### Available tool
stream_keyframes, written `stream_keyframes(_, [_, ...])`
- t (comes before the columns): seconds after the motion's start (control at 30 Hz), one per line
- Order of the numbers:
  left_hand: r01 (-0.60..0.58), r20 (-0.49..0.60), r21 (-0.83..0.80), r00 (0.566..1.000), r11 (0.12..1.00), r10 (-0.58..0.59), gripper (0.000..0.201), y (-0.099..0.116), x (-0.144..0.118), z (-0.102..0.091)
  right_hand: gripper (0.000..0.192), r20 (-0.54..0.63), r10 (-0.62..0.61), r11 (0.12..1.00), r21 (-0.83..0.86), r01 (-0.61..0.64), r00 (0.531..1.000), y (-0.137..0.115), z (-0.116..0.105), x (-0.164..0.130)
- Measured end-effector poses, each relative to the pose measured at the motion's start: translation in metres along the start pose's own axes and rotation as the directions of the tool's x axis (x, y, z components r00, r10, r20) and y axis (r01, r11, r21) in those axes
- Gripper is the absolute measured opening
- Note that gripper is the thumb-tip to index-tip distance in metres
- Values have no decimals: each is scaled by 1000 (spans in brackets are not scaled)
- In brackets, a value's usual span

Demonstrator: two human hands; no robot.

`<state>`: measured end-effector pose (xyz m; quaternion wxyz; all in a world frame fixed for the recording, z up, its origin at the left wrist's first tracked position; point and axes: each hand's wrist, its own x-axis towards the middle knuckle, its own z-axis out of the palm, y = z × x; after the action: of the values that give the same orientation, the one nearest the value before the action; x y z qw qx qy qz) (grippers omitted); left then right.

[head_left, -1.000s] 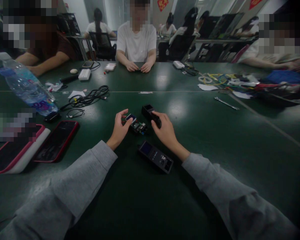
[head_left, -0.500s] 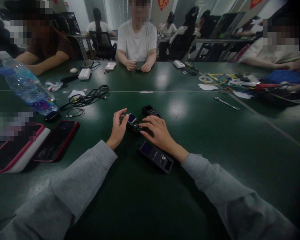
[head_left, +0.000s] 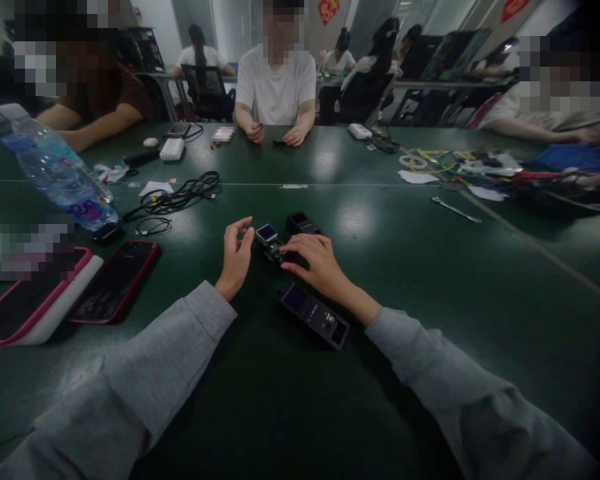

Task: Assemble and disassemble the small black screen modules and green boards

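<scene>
A small circuit board with a screen (head_left: 269,239) lies on the dark green table between my hands. My right hand (head_left: 313,257) has its thumb and fingertips around the board's near right end. My left hand (head_left: 237,250) is just left of the board, fingers curved and apart, holding nothing. Close below my right hand lies a black handheld case (head_left: 314,317) with a screen window and small buttons. Another black case piece (head_left: 300,223) rests behind the fingers, partly covered by my right hand.
To the left are a red-edged phone (head_left: 117,283), another red-framed device (head_left: 35,293), a tilted water bottle (head_left: 60,173) and black cables (head_left: 185,193). A wrench (head_left: 455,210) and a heap of wires (head_left: 460,163) are on the right. People sit across the table.
My left hand has drawn slightly left, away from the board, so its screen shows more fully. My right hand stays at the board's other end. The view has shifted a little.
</scene>
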<state>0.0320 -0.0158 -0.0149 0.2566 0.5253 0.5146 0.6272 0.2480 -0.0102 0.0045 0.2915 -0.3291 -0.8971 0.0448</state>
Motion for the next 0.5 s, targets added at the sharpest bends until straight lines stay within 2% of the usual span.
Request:
stream_keyframes(0.23, [-12, 27, 44, 1000, 999, 11, 32, 7, -4, -1, 25, -89, 129, 978, -155, -142, 988, 12, 14, 17])
stream_keyframes(0.5, [-130, 85, 128, 989, 983, 120, 30, 18, -6, -2, 28, -168, 177, 939, -266, -218, 970, 18, 23, 24])
